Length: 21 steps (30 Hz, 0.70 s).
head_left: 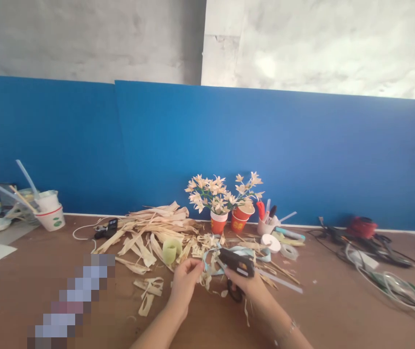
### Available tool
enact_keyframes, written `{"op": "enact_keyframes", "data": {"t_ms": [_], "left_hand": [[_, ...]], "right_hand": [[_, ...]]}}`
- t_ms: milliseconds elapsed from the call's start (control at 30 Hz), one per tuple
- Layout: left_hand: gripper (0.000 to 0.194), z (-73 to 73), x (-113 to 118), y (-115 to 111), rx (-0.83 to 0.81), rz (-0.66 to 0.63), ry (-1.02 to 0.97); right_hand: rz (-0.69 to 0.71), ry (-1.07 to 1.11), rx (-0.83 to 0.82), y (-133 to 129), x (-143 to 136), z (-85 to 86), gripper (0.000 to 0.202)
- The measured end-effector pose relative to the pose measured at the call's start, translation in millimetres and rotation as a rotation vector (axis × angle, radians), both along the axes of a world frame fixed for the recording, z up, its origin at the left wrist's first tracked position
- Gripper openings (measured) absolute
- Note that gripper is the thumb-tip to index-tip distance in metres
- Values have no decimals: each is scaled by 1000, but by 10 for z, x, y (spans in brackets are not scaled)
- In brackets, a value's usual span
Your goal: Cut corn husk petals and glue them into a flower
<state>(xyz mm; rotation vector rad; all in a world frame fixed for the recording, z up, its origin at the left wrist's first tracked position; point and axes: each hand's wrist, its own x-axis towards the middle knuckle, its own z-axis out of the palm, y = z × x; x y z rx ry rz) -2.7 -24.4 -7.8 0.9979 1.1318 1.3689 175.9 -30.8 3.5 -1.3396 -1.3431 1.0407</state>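
Observation:
My right hand [244,281] is wrapped round a black glue gun [237,261], its nozzle end toward my left hand. My left hand [188,276] is closed in a pinch near that end; what sits between its fingertips is too small to make out. Pale husk scraps [206,280] and a light blue ribbon [262,254] lie just behind the hands. Below the glue gun, partly covered by my right hand, rest dark-handled scissors [234,292]. A heap of dried corn husks [149,228] spreads to the left, with a green roll [171,250] at its front.
Red paper cups [218,223] hold husk flowers [213,191] against the blue partition [265,131]. Beside them stands a cup of pens [266,225], near a tape roll [289,251]. Cables [392,286] tangle at right; a white cup [51,216] with sticks stands at left.

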Motion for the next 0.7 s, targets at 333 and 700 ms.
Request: {"op": "enact_keyframes", "data": {"t_ms": [333,700], "left_hand": [[25,86,37,-135,-47,-376,-306],[32,132,-202,96,46,213,-143]], "right_hand": [[107,13,-18,-19,-28,-20,21],[-126,44,24,0,55,-69,36]]}}
